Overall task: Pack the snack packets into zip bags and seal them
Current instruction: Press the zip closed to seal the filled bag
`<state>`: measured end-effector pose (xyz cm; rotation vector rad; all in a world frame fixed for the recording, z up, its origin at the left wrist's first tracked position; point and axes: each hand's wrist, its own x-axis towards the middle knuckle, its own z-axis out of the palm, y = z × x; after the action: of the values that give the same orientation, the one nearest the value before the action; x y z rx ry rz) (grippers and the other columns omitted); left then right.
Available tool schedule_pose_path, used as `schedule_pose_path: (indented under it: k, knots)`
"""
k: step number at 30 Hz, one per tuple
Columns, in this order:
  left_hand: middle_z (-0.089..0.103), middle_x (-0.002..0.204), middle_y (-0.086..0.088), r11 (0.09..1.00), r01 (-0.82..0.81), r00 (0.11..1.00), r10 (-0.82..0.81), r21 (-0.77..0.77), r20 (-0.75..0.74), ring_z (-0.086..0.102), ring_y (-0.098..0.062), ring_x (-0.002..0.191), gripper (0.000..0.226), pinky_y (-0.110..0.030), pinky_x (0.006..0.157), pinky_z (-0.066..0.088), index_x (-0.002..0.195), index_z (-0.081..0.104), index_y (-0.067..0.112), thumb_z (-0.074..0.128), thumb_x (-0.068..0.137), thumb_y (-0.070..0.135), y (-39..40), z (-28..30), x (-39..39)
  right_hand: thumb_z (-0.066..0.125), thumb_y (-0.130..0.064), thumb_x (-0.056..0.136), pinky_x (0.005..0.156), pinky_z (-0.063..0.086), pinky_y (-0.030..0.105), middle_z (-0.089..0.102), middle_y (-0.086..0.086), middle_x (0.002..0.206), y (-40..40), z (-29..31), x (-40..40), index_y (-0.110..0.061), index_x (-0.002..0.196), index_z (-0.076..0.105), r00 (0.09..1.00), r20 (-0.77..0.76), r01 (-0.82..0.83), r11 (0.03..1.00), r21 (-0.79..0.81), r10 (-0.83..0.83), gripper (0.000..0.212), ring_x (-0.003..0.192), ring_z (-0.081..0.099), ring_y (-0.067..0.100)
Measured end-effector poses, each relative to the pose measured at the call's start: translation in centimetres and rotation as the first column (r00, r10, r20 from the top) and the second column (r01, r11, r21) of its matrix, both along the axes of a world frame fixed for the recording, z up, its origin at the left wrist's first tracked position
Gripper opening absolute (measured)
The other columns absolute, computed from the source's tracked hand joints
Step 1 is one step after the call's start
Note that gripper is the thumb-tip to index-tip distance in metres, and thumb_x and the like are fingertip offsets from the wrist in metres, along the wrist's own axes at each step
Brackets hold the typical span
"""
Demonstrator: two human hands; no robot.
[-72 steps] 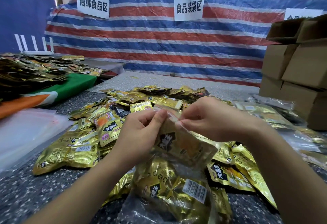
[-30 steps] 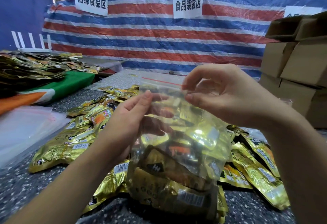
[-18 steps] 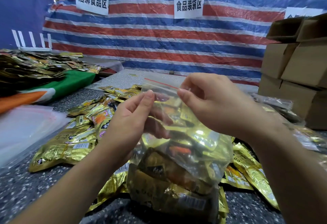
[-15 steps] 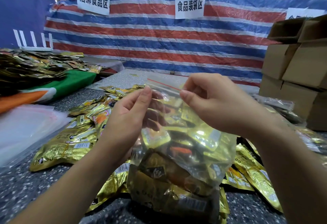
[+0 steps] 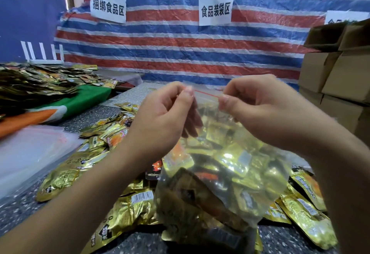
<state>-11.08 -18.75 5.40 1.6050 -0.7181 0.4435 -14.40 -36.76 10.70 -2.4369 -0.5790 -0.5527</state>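
Head view: zip bag (image 5: 222,173) of gold snack packets (image 5: 236,163) hangs upright at frame centre, long axis vertical, red zip strip (image 5: 206,93) uppermost. Left hand (image 5: 160,121) and right hand (image 5: 266,113) pinch the strip's ends. Loose packets (image 5: 128,213) crowd the speckled table (image 5: 18,213) beneath.

Before us the zip bag (image 5: 222,173) stands on the table (image 5: 18,209), with snack packets (image 5: 124,213) lying around it and inside it. Our left hand (image 5: 162,121) and right hand (image 5: 260,111) pinch its top edge. Cardboard boxes (image 5: 338,77) stand at the right, 2 paper signs (image 5: 216,9) hang behind.
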Motion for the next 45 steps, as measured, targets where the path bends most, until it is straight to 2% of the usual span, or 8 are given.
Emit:
schedule_pose_path:
  k: [7,13,17,23,27,32,37,45]
  knots:
    - [0.065,0.068,-0.002,0.954,0.236,0.965,-0.209,0.182,-0.159,0.062,-0.015,0.058,0.025,-0.026,0.056,0.052,0.087,0.068,0.01,0.05,0.1,0.02,-0.7,3.2,1.9,0.053,-0.044,0.091,0.045,0.035,0.021,0.056,-0.008,0.057,-0.9,0.5,0.0,-0.021,0.076,0.066,0.998,0.001,0.056,0.998,0.013,-0.056,0.031,0.048,0.045,0.003]
    - [0.066,0.072,-0.007,0.901,0.372,0.921,-0.329,0.222,-0.208,0.063,-0.018,0.06,0.029,-0.024,0.056,0.051,0.088,0.064,0.005,0.048,0.094,0.029,-1.3,3.9,2.6,0.057,-0.037,0.097,0.052,0.041,0.03,0.058,-0.004,0.06,-1.0,0.4,0.3,-0.021,0.072,0.063,0.995,0.008,0.096,0.995,0.037,-0.096,0.03,0.051,0.048,0.005]
    - [0.066,0.078,-0.011,0.938,0.305,0.941,-0.27,0.166,-0.205,0.064,-0.018,0.062,0.025,-0.026,0.058,0.054,0.09,0.064,0.003,0.05,0.098,0.021,-1.2,3.6,3.2,0.056,-0.037,0.098,0.053,0.038,0.027,0.056,-0.007,0.057,-1.0,0.1,0.8,-0.02,0.072,0.063,0.993,-0.007,0.118,0.992,0.043,-0.118,0.031,0.051,0.049,0.003]
    - [0.066,0.07,-0.012,0.962,0.212,0.976,-0.2,0.174,-0.085,0.062,-0.016,0.055,0.027,-0.026,0.057,0.053,0.081,0.064,0.004,0.05,0.101,0.016,-1.8,3.2,3.2,0.059,-0.038,0.095,0.054,0.042,0.027,0.06,-0.004,0.064,-0.9,-0.1,1.0,-0.023,0.076,0.065,0.993,0.055,0.102,0.993,0.059,-0.105,0.025,0.055,0.051,0.005]
    - [0.066,0.069,-0.02,0.972,0.15,0.988,-0.156,0.18,0.016,0.061,-0.02,0.054,0.029,-0.028,0.054,0.052,0.081,0.064,0.001,0.05,0.102,0.015,-1.9,2.9,3.0,0.06,-0.036,0.096,0.053,0.045,0.034,0.063,0.002,0.066,-0.7,-0.1,0.8,-0.022,0.073,0.066,0.993,0.081,0.084,0.993,0.079,-0.09,0.028,0.054,0.054,0.012]
    - [0.063,0.061,-0.013,0.976,0.14,0.988,-0.149,0.169,0.041,0.059,-0.022,0.053,0.029,-0.03,0.053,0.051,0.083,0.062,-0.004,0.05,0.102,0.014,-1.8,2.9,2.9,0.061,-0.036,0.093,0.052,0.044,0.035,0.065,0.005,0.066,-0.7,0.0,0.7,-0.021,0.07,0.066,0.995,0.075,0.062,0.993,0.1,-0.07,0.028,0.051,0.049,0.007]
    - [0.062,0.063,-0.019,0.977,0.129,0.987,-0.143,0.171,0.076,0.058,-0.022,0.053,0.029,-0.03,0.053,0.048,0.083,0.061,-0.005,0.05,0.102,0.014,-2.0,2.8,3.0,0.059,-0.04,0.092,0.056,0.049,0.045,0.066,0.007,0.067,-0.5,0.0,0.5,-0.021,0.072,0.066,0.997,0.06,0.051,0.993,0.107,-0.057,0.028,0.053,0.053,0.014]
    - [0.061,0.057,-0.004,0.978,0.071,0.979,-0.106,0.198,0.173,0.057,-0.017,0.05,0.027,-0.031,0.052,0.048,0.079,0.06,0.0,0.051,0.102,0.012,-2.3,2.3,3.0,0.063,-0.034,0.091,0.063,0.052,0.045,0.067,0.0,0.065,-0.5,-0.1,0.8,-0.021,0.075,0.068,0.994,0.099,0.045,0.994,0.103,-0.056,0.021,0.062,0.062,0.019]
